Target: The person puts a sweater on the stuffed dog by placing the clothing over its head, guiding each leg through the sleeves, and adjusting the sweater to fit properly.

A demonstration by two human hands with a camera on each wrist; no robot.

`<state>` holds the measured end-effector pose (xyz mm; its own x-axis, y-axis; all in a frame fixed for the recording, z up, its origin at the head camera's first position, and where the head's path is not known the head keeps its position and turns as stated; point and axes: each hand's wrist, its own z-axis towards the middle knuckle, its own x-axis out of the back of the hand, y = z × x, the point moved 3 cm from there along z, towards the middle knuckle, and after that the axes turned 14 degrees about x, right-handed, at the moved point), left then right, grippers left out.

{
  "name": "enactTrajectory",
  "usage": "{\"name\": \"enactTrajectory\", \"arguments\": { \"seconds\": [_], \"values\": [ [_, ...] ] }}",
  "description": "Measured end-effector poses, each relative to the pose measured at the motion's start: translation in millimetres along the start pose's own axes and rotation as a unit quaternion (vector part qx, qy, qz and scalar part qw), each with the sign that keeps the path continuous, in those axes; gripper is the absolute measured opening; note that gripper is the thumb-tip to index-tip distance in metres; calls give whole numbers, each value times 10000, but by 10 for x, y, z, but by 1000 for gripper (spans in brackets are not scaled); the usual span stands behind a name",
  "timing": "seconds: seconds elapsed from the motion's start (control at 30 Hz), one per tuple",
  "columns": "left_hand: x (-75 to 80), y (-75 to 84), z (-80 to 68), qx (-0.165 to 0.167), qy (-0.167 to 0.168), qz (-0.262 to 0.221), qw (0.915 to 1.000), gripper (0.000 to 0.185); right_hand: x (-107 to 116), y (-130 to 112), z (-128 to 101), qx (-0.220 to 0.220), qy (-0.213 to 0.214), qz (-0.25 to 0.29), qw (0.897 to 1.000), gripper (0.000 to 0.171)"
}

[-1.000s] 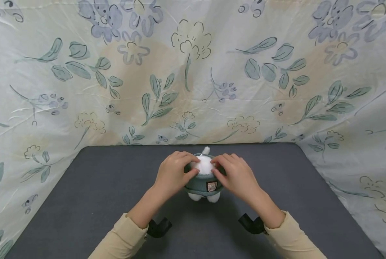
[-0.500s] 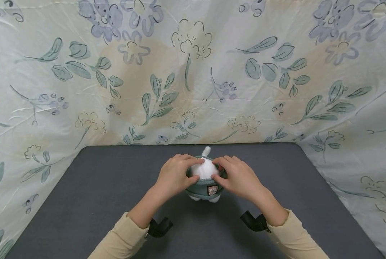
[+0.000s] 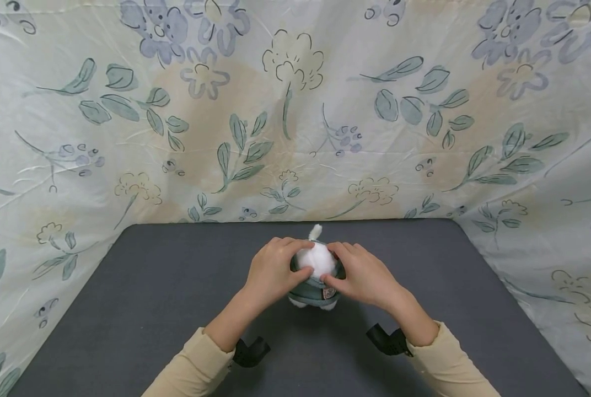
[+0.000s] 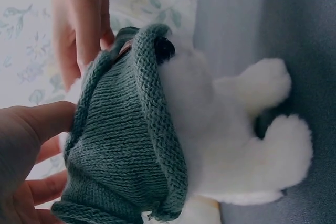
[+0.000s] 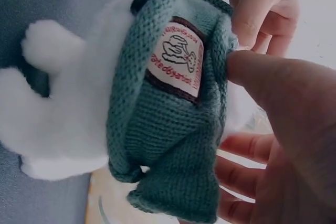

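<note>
On right wrist view only, sweater point(image 5: 168, 124) label point(image 5: 178, 59).

A fluffy white plush toy point(image 3: 316, 259) wears a teal knitted sweater point(image 4: 123, 145) with a cream, brown-edged label point(image 5: 177, 59). The flat worktop point(image 3: 151, 298) is dark grey; the draped backdrop cloth point(image 3: 295, 110) is cream with blue-green flowers.

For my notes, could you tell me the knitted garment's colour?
The knitted garment is grey-green; right wrist view.

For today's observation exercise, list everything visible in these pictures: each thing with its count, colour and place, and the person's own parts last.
plush toy: one, white, middle of the table, between both hands.
knitted sweater: one, grey-green, bunched round the toy, sewn label showing.
table: one, dark grey, foreground.
floral cloth: one, cream with blue-green flowers, behind and beside the table.
wrist straps: two, black, on the forearms.
sleeves: two, pale yellow.
left hand: one, fingers gripping the sweater.
right hand: one, fingers gripping the sweater.
</note>
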<state>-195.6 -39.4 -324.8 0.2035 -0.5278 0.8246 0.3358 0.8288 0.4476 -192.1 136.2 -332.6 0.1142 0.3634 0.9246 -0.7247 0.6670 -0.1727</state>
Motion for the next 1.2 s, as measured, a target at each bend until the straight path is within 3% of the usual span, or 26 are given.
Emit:
{"name": "enactTrajectory", "arguments": {
  "seconds": [0.27, 0.47, 0.9, 1.2],
  "values": [
    [-33, -9, -6, 50, 8, 24, 10000, 40, -50, -11, -42, 123, 12, 272, 9996, 60],
    [-45, -10, -27, 21, -34, -23, 10000, 41, -95, 6, -26, -83, 183, 297, 9994, 65],
    [-39, -34, -48, 162, -159, -131, 9997, 54, -122, 25, 41, -316, 672, 472, 9961, 42],
    [-62, -169, -93, 397, -413, 48, 9983, 54, -133, 5, 73, -705, 763, 580, 9929, 38]
  ]
}}
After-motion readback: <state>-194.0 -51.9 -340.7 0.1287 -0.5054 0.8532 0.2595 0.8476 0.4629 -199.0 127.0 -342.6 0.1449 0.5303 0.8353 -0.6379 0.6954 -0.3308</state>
